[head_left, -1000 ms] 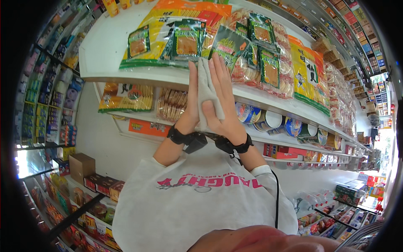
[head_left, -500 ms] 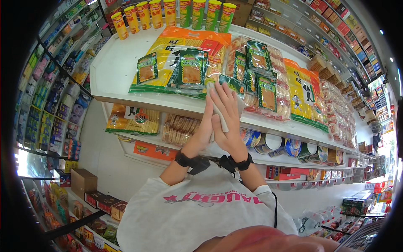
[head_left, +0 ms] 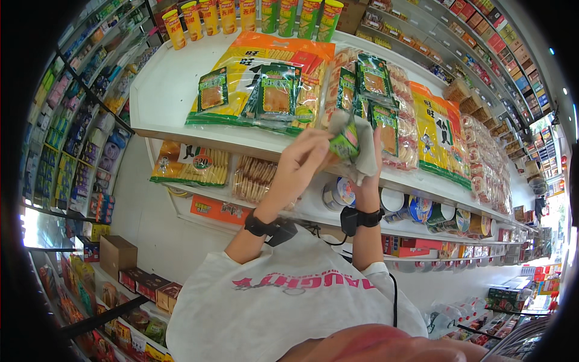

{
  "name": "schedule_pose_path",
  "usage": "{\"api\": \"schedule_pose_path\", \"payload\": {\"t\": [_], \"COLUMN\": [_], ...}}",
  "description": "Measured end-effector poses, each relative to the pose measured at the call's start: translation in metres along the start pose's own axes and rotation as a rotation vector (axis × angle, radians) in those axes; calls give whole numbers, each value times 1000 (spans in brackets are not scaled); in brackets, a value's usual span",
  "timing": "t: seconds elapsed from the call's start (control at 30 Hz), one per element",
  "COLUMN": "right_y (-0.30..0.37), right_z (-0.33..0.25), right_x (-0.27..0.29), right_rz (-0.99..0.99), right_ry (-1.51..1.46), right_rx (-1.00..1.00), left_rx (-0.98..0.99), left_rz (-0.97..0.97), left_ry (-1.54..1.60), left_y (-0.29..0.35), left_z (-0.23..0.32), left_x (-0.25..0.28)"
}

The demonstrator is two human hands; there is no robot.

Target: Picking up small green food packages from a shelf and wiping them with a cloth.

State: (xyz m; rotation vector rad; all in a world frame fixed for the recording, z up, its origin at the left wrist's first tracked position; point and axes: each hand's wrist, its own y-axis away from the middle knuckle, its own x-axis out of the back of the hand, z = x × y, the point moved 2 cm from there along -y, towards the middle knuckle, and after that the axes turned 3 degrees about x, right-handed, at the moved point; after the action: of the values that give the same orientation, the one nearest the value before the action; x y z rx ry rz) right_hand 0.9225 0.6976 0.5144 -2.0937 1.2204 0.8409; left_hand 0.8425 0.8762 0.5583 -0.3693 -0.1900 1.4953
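Observation:
Above the front edge of the shelf, a small green snack packet (head_left: 345,143) is tilted up between my hands, slightly blurred. My left hand (head_left: 301,158) pinches its left edge with fingers and thumb. My right hand (head_left: 369,172) is wrapped round a grey cloth (head_left: 365,145), which lies against the packet's right side and back; most of the right fingers are hidden. Behind the hands, a dark green packet (head_left: 277,90) and a smaller one (head_left: 213,90) lie on a big yellow-orange snack bag (head_left: 238,63). More green packets (head_left: 374,77) rest on clear bags of wrapped snacks at the right.
Yellow and green canisters (head_left: 228,17) stand along the back of the white shelf top (head_left: 160,90). Another yellow-orange bag (head_left: 437,136) lies farther right. Below are bagged biscuit sticks (head_left: 259,180) and bowl-shaped tubs (head_left: 420,209). Stocked racks (head_left: 78,145) line the left side.
The hands, earlier pressed together over the packet and cloth, have come apart. The right hand moved right with the cloth, the left slightly down, and the packet now shows upright between them.

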Motion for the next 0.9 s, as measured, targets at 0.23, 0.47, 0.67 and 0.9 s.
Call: {"api": "schedule_pose_path", "payload": {"t": [0.23,0.47,0.67,0.9], "right_y": [19,15,21,20], "right_z": [32,1,33,27], "right_x": [-51,-56,-48,-84], "right_rz": [319,398,328,176], "right_ry": [388,358,649,1154], "right_rx": [236,344,254,472], "left_rx": [-1,106,40,-44], "left_rz": [577,226,359,92], "left_ry": [27,-55,-160,125], "left_y": [-7,-3,-10,-4], "left_z": [-18,-18,-15,-15], "left_x": [4,2,10,-13]}}
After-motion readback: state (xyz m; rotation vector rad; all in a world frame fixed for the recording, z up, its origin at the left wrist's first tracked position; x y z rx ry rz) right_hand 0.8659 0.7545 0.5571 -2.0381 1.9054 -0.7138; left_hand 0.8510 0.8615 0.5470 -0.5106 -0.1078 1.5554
